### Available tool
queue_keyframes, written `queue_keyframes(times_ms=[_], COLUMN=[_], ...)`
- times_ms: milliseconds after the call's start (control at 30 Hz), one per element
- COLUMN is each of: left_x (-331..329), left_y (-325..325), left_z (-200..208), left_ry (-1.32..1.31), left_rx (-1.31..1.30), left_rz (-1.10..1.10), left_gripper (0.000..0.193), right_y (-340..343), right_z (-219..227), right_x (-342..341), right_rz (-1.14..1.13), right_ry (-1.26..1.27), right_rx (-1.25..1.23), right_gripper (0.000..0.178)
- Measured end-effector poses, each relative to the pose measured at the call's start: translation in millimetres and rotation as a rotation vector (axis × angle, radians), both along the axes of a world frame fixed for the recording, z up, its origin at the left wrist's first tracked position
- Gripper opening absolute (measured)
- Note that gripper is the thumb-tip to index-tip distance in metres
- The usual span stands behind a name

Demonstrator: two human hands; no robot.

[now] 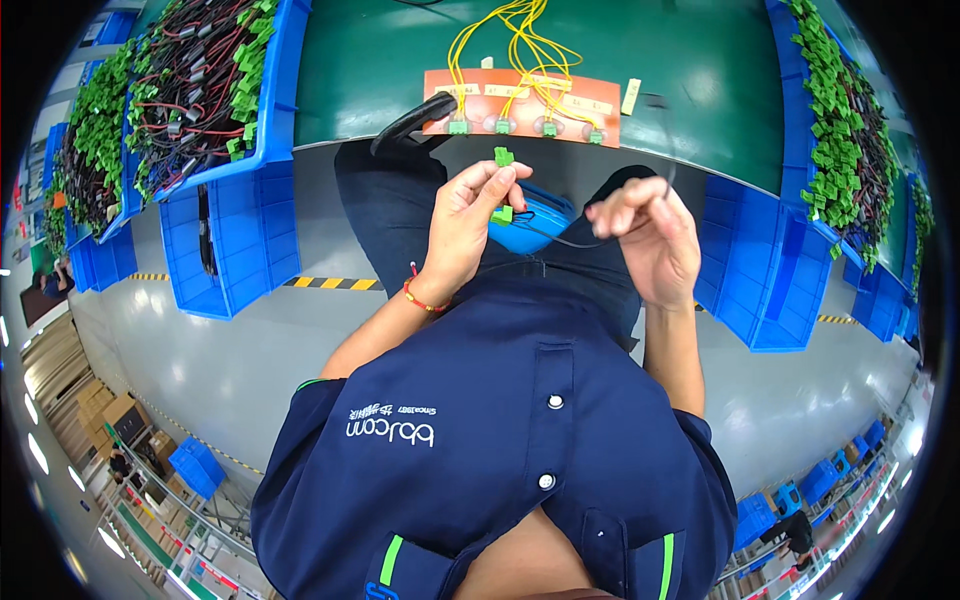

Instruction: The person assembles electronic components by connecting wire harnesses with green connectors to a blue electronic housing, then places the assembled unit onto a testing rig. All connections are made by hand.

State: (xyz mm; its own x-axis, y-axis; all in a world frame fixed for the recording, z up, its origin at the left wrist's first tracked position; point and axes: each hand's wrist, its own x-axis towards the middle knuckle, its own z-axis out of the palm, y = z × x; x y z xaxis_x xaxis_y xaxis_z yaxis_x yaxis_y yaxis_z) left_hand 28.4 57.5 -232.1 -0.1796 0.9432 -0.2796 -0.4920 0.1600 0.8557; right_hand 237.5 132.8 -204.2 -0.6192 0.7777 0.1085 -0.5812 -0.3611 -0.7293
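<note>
My left hand (468,215) is closed, with a green connector (504,157) pinched between thumb and fingertips. A second green connector (502,215) hangs just below those fingers, with a thin black wire (570,243) running from it toward my right hand. My right hand (655,235) is raised apart on the right, its fingers curled and partly blurred; the wire seems to pass through them. Beyond my hands, an orange-brown board (433,88) lies at the table's near edge, carrying a row of green connectors (503,126) with yellow wires (515,45) leading away.
A black tube-like piece (410,120) overhangs the edge of the green table (345,70). Blue bins heaped with green-ended wire leads (190,90) flank it left and right (845,150). Lower blue bins (235,245) stand at both sides, and a blue container (535,225) sits below my hands.
</note>
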Motion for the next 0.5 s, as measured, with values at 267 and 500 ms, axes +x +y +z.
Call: queue_keyframes(times_ms=[267,500], left_x=[-11,-17], left_y=[1,9], left_z=[-15,-18], left_ry=[0.14,-0.411], left_rx=[-0.041,-0.035], left_rz=[-0.025,-0.173], left_gripper=[0.025,0.027], right_y=[-35,-45], right_z=[-18,-35], right_x=[10,-2], right_rz=[-0.11,0.18], right_ry=[-0.544,-1.25], right_rx=[-0.282,0.142], right_gripper=[0.041,0.042])
